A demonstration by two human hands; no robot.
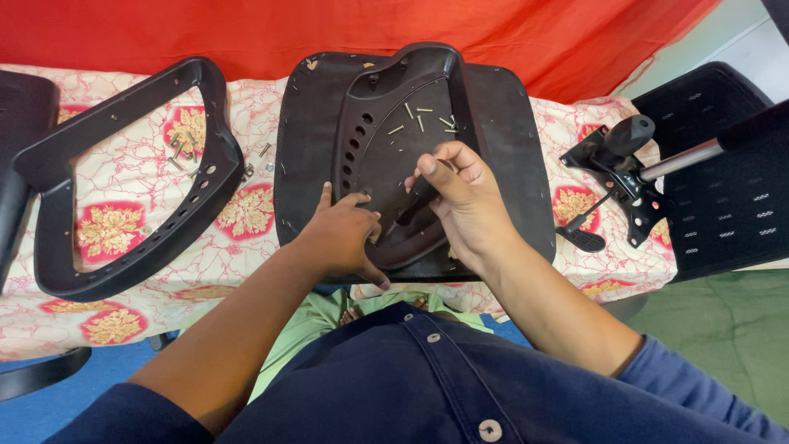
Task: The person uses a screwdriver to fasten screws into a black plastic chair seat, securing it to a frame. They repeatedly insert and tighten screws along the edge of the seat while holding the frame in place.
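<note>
A black chair seat pan [509, 140] lies upside down on the table, with a black armrest frame [386, 90] resting on it. My left hand [341, 234] presses on the frame's near end, fingers curled over its edge. My right hand [460, 201] is closed around a thin dark tool whose tip points down at the frame's near end. Several small screws [423, 119] lie loose on the seat inside the frame.
A second black armrest frame [123, 189] lies at the left on the floral tablecloth [123, 222], with loose bolts [182, 148] inside it. A chair tilt mechanism with a metal gas cylinder [633, 164] sits at the right, beside a black mesh chair back [723, 197]. Red cloth [246, 33] hangs behind.
</note>
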